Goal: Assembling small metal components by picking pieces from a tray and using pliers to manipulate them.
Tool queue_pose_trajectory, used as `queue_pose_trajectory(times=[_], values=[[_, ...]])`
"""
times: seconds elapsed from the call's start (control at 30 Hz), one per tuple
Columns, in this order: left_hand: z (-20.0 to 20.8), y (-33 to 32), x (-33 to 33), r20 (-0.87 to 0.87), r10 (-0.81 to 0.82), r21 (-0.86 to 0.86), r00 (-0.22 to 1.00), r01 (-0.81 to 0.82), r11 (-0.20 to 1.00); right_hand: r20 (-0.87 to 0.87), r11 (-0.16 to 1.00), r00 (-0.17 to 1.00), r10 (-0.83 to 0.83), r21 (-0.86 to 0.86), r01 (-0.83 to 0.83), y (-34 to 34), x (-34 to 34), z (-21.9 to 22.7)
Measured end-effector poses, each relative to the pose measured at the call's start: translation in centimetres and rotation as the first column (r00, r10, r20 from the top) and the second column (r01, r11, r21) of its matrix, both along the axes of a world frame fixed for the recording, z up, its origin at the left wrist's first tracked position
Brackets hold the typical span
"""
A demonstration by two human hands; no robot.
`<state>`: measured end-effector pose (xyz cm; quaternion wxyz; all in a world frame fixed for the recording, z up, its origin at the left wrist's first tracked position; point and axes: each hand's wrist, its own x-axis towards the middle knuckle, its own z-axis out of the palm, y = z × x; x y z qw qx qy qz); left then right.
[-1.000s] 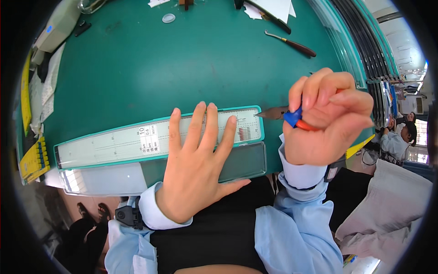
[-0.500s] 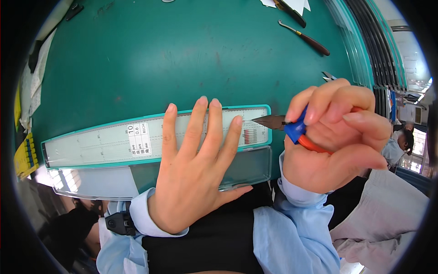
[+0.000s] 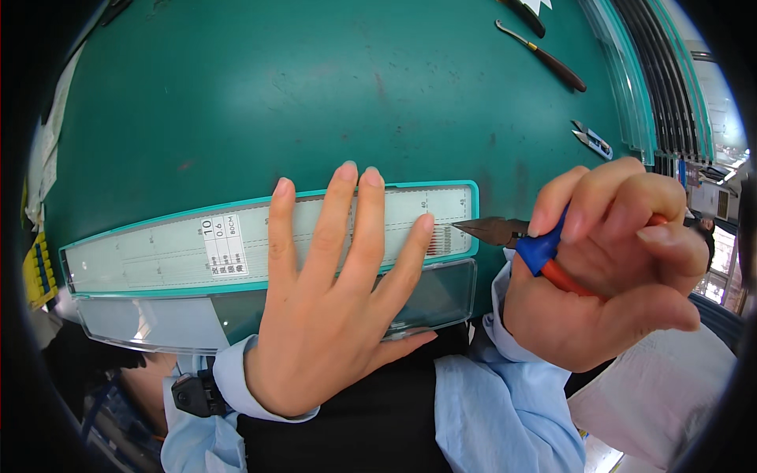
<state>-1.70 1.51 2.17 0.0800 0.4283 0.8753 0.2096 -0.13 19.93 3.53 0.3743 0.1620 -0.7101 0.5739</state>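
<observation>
A long, narrow teal-rimmed case (image 3: 177, 244) lies across the table in front of me, lined with a pale ruled sheet bearing a white label (image 3: 226, 246). My left hand (image 3: 323, 315) rests flat over its middle, fingers spread, holding nothing. Its index fingertip touches the sheet beside a row of fine short strands (image 3: 439, 240) near the case's right end. In my right hand (image 3: 611, 264) are pliers (image 3: 544, 251) with blue and red handles and dark pointed jaws. Their tip is just right of that row, over the sheet; whether it touches anything I cannot tell.
The case's clear lid (image 3: 430, 296) lies folded toward me. At the back right are a dark-handled hook tool (image 3: 560, 69) and small thread snips (image 3: 591, 140). Stacked teal-edged cases (image 3: 627, 79) line the right edge of the green table (image 3: 236, 102).
The pliers' tip has moved toward me and slightly right, down to the row of strands. My left index fingertip has shifted the same way. The view has shifted a little.
</observation>
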Motion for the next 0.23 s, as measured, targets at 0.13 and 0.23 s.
queue_pose_trajectory(times=[0.13, 0.23], values=[[-0.1, -0.2, 0.1, -0.014, -0.001, 0.002, 1.000, 0.001, 1.000, 0.012, 0.997, 1.000, 0.021, 0.072, -0.022, 0.4, 0.3, 0.3], [0.0, -0.2, 0.1, -0.014, 0.001, -0.007, 1.000, -0.001, 1.000, 0.060, 0.985, 0.998, -0.029, 0.169, 0.018, -1.1, -0.2, 1.5]])
